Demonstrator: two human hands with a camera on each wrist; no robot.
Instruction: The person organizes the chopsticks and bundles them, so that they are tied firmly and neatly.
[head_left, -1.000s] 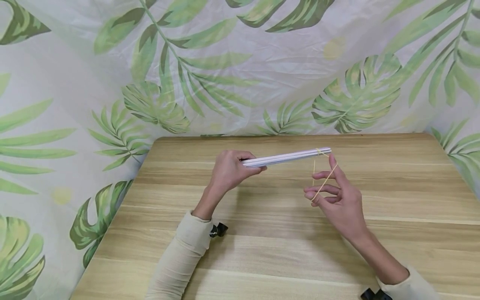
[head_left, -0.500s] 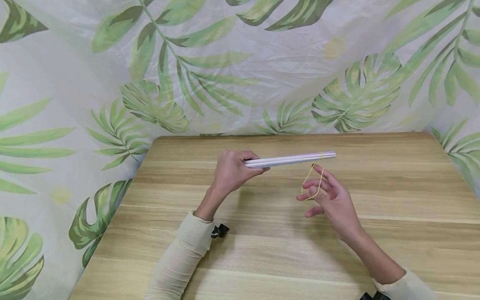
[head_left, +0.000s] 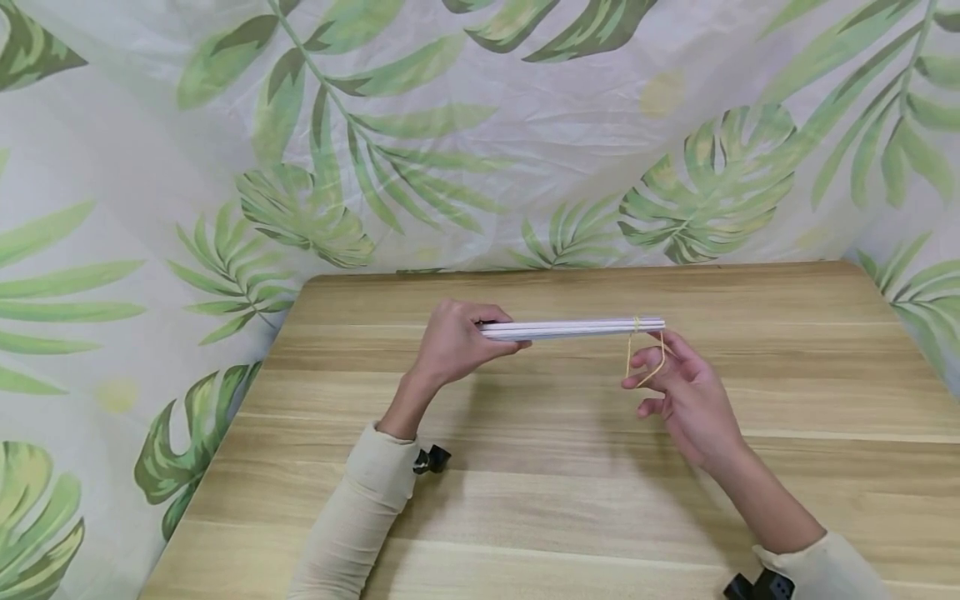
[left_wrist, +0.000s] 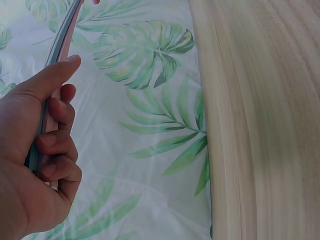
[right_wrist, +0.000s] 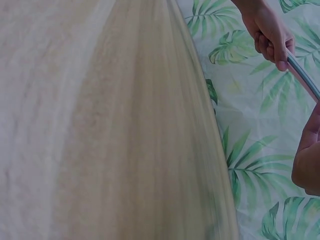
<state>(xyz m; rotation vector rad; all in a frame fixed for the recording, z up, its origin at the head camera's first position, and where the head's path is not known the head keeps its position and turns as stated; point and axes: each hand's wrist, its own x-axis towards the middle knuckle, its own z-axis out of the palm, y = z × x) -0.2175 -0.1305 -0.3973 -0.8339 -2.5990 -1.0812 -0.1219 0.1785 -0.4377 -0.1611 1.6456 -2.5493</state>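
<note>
my right hand (head_left: 693,400) has risen close under the straws (head_left: 573,327), its fingers hooking the slackened rubber band (head_left: 645,360); my left hand (head_left: 453,342) grips them.

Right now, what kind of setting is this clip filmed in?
Probably a staged recording corner indoors, not a lived-in room: a bare wooden table stands against a hung leaf-print cloth. The only work items are a bundle of sticks and a rubber band.

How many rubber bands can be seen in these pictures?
1. The rubber band is wound around the right end of the bundle of sticks and loops down over the right hand's fingers. Others could be hidden.
</note>
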